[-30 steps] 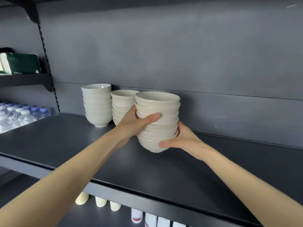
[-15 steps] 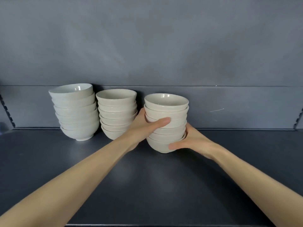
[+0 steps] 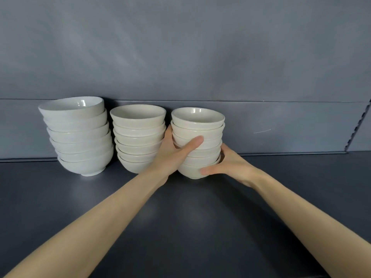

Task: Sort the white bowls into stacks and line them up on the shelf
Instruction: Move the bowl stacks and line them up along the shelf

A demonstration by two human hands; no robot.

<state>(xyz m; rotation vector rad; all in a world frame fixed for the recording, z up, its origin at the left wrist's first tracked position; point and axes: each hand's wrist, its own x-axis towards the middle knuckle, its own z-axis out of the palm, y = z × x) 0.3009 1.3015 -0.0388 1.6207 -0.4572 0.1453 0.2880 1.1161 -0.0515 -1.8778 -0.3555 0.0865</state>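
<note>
Three stacks of white bowls stand in a row along the back of the dark shelf [image 3: 180, 227]. The left stack [image 3: 80, 137] is whiter and slightly wider. The middle stack [image 3: 136, 137] is cream. The right stack [image 3: 198, 129] is also cream and sits on the shelf between my hands. My left hand [image 3: 172, 155] grips its left side, thumb across the front. My right hand [image 3: 226, 167] cups its lower right side, with a finger under the bottom bowl's edge. The backs of the stacks are hidden.
A grey back panel [image 3: 281, 127] rises just behind the bowls. A notched upright rail [image 3: 359, 125] runs at the far right. Bare shelf surface stretches right of the held stack and in front of all three.
The held stack has moved back toward the wall, into line with the other two, and now rests on the shelf. The view has swung from an angle to face the shelf squarely.
</note>
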